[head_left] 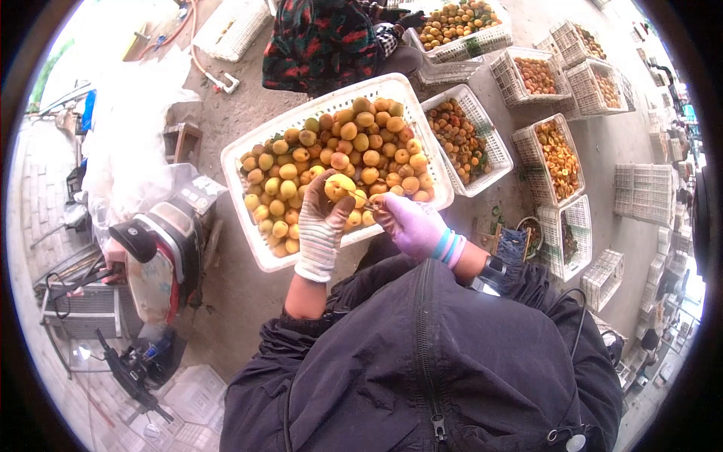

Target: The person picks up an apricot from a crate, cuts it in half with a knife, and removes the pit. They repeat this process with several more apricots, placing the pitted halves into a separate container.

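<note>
Two gloved hands working over the white crate (260, 252): left hand (320, 226) is clamping its grip around one apricot (339, 185) above the pile, right hand (410, 222) is pinching something thin against it. Fruit probably light, soft, bruisable; best cradled around the sides.

Knit cloth, lattice plastic and matt fruit skin

The left hand (322, 230) wears a striped knitted cloth glove, rough in weave, and its fingers (329, 197) close on a matt, smooth-skinned apricot (339, 185); the right hand (410, 223) wears a smooth lilac glove (rubber or thin cloth, hard to tell) with elastic bands at the wrist. The white crate (260, 256) is moulded lattice plastic, dull in finish. The black jacket (422, 361) is slightly shiny synthetic cloth. The floor (241, 113) looks like rough, dusty concrete.
</note>
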`<move>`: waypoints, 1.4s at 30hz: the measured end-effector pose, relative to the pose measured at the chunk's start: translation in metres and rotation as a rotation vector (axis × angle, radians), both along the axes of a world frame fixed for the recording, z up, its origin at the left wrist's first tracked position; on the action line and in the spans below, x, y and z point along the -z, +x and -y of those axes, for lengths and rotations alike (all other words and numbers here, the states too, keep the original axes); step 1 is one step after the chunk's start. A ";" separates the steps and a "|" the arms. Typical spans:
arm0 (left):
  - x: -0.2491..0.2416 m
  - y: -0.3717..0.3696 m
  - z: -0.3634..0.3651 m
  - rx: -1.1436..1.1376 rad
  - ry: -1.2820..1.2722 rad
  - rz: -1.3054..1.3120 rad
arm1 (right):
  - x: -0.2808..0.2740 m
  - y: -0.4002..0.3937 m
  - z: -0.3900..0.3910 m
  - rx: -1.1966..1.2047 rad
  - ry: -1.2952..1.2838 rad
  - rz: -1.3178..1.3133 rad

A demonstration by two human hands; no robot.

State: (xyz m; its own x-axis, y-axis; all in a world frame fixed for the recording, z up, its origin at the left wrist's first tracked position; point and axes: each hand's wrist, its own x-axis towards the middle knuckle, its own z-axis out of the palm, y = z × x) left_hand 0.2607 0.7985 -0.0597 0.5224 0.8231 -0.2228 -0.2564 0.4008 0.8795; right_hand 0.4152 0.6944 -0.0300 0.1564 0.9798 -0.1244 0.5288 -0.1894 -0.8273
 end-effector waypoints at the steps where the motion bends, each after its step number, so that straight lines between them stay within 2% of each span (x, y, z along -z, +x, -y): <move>1: -0.001 0.000 0.000 0.014 0.010 0.004 | 0.000 0.000 0.000 -0.001 -0.001 0.001; 4: -0.007 -0.003 0.001 0.050 0.107 -0.102 | 0.001 -0.001 -0.001 -0.009 0.005 0.020; 8: -0.002 0.002 0.009 0.024 0.121 -0.061 | 0.003 -0.005 -0.005 -0.009 0.002 0.072; 12: -0.008 0.006 0.010 -0.058 0.010 -0.095 | 0.011 -0.007 -0.008 -0.017 0.084 0.135; 14: -0.004 0.001 0.004 -0.040 -0.112 -0.003 | 0.016 -0.010 -0.007 -0.026 0.028 0.125; 16: -0.001 0.001 0.003 -0.007 -0.078 0.012 | 0.015 -0.012 -0.008 -0.037 -0.028 0.113; 19: 0.012 0.007 0.004 0.057 0.204 0.002 | 0.000 -0.010 -0.012 0.031 0.014 0.096; 20: 0.009 0.008 0.005 0.055 0.205 0.002 | -0.001 -0.011 -0.014 0.029 0.014 0.096; 22: -0.002 0.009 0.008 0.010 0.081 0.019 | -0.001 -0.011 -0.015 0.004 -0.006 0.116; 24: -0.007 0.009 0.010 -0.020 0.133 -0.020 | 0.001 -0.012 -0.016 -0.002 0.008 0.122; 31: -0.022 0.005 0.005 -0.041 -0.110 0.062 | 0.003 -0.014 -0.016 -0.013 -0.037 0.147; 34: -0.008 0.003 -0.002 0.081 -0.199 0.140 | 0.000 -0.011 -0.014 -0.014 -0.072 0.154; 36: 0.008 0.004 0.000 0.026 0.125 -0.045 | 0.004 -0.012 -0.014 -0.008 -0.064 0.161; 38: 0.000 0.003 0.000 0.031 0.088 -0.012 | 0.004 -0.013 -0.016 0.002 -0.054 0.169; 40: 0.002 0.006 0.002 -0.045 0.248 -0.108 | 0.001 -0.014 -0.018 -0.012 -0.053 0.160; 42: 0.001 0.004 0.004 -0.052 0.163 -0.076 | -0.001 -0.016 -0.018 -0.022 -0.048 0.159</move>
